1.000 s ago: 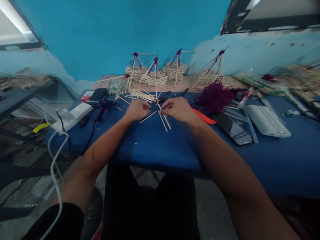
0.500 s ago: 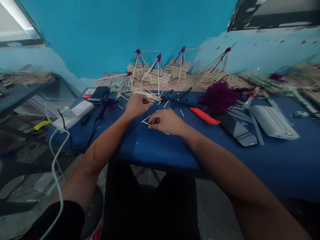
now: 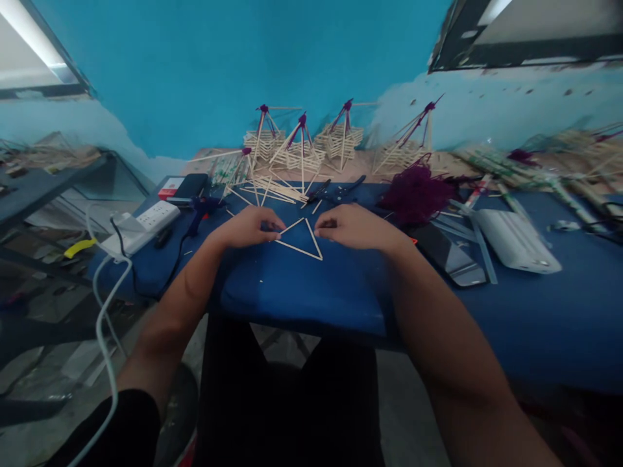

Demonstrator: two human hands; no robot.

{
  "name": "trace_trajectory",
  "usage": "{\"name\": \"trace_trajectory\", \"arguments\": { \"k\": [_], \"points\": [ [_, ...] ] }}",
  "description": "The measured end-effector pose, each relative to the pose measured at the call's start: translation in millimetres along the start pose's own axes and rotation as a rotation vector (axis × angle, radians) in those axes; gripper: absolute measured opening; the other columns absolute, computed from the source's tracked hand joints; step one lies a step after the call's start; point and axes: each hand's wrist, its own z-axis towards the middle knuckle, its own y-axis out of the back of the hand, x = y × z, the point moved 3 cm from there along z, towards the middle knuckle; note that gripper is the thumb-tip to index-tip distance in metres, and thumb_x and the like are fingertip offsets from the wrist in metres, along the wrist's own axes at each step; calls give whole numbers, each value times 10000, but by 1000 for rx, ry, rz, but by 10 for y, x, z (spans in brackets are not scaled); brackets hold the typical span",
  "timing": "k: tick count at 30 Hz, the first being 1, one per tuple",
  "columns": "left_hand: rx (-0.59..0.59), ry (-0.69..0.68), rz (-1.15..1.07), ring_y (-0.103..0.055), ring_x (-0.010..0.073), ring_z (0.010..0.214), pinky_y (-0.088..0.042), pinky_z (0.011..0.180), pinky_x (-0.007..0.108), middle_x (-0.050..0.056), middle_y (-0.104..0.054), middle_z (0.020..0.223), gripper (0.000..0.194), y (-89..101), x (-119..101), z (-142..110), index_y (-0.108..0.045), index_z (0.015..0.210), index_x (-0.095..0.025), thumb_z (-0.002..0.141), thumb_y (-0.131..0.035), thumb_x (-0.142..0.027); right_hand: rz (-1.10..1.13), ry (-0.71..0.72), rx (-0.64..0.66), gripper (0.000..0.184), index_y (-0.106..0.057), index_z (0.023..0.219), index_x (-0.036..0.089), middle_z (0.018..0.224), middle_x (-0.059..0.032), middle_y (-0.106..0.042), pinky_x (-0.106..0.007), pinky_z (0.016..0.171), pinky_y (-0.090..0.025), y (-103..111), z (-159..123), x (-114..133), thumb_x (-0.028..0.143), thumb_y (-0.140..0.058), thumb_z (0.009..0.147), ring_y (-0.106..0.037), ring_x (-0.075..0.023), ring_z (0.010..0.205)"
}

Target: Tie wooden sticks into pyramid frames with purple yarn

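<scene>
A triangle of thin wooden sticks (image 3: 300,250) lies on the blue tabletop between my hands. At its left corner, my left hand (image 3: 250,227) has thumb and fingers closed in a pinch on the stick ends. My right hand (image 3: 355,227) is closed too, its fingertips at the triangle's right-hand stick. Just behind are loose sticks (image 3: 280,189) in a pile, with dark-handled pliers (image 3: 318,192) beside them.
Stick structures with purple yarn tops (image 3: 302,149) stand along the wall. Left are a power strip (image 3: 146,227) and a glue gun (image 3: 198,214). Purple yarn (image 3: 413,192), a phone (image 3: 450,256) and a white power bank (image 3: 518,240) lie right. The table's front edge (image 3: 302,321) is close.
My hands have moved apart, the left one leftward and the right one rightward. The sticks under them now show as a whole triangle. The view has shifted slightly.
</scene>
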Motion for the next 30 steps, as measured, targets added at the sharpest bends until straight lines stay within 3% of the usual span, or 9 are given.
{"name": "trace_trajectory", "arguments": {
  "k": [3,7,11,15,18,21,30],
  "points": [
    [-71,-31,86,-805,262,1092,-624,1046,431,126,-847,1186,264,-52,14,-248,-898,1177,-210,979,-782,-339,43,51,22,232,-869,1133,201,1089,-50,-828,-326,875,-509,-71,-61,-4,348,-733,1015,-749,-218,992],
    [-146,-4,139,-779,319,1270,-602,1187,520,157,-822,1350,377,-192,-5,-460,-842,1351,-195,1018,-759,-351,49,59,-42,349,-857,1273,229,1209,-80,-795,-338,958,-544,-181,-144,3,401,-801,974,-753,-256,1099],
    [-159,43,211,-755,337,1309,-600,1199,555,157,-823,1363,377,-287,-18,-495,-823,1379,-192,1055,-695,-336,-11,72,-58,273,-864,1091,200,1146,-94,-782,-349,940,-518,-263,-150,87,437,-850,956,-729,-258,1045],
    [-148,56,249,-747,340,1293,-610,1182,556,157,-815,1350,367,-310,8,-471,-838,1357,-196,1073,-665,-351,-102,36,28,198,-831,932,199,1042,-72,-812,-350,922,-472,-337,-96,169,388,-823,990,-718,-248,1004],
    [-143,43,251,-745,328,1282,-610,1182,547,146,-811,1345,346,-315,27,-469,-850,1325,-214,1085,-649,-359,-137,5,69,166,-819,871,211,994,-53,-823,-368,922,-460,-355,-92,200,314,-782,996,-714,-247,969],
    [-148,35,253,-740,322,1297,-608,1187,533,140,-809,1355,336,-319,37,-476,-846,1319,-218,1085,-651,-360,-127,-14,82,100,-807,810,223,959,-54,-820,-382,906,-467,-341,-126,229,255,-815,905,-714,-278,994],
    [-151,13,246,-735,306,1289,-605,1183,504,132,-809,1349,332,-317,5,-482,-843,1337,-232,1085,-653,-337,-126,74,154,59,-768,756,215,888,-48,-790,-343,755,-430,-330,-186,279,179,-799,791,-671,-232,875]
  ]
}}
